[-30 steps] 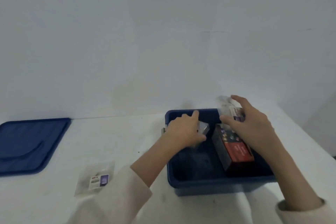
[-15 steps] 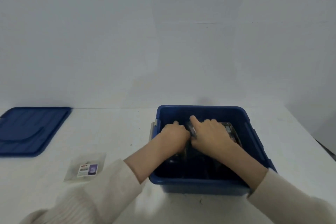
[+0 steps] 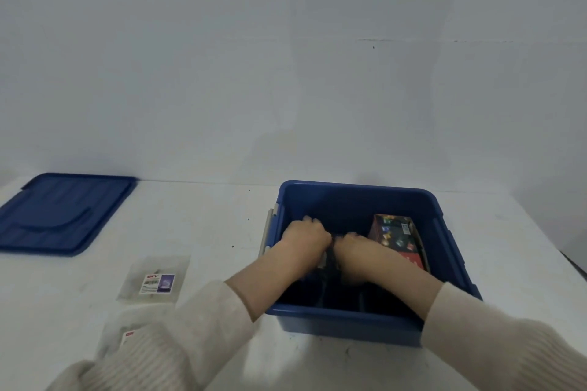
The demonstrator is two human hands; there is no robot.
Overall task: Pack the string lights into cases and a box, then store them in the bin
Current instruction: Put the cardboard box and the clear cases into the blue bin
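White desk (image 3: 206,232): labelled clear pouch (image 3: 154,279) near left. Blue bin (image 3: 349,325) beyond; left grip (image 3: 303,240) and right grip (image 3: 354,246) side by side inside, fingers curled down; contents blurred, cannot tell. Printed box (image 3: 397,236) along bin's right wall. Blue lid (image 3: 63,213) far left.

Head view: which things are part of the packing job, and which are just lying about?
Job: blue bin; printed box inside it; left hand and right hand down in the bin; blue lid set aside.
Lying about: labelled clear packet on the table; second packet by the left sleeve.
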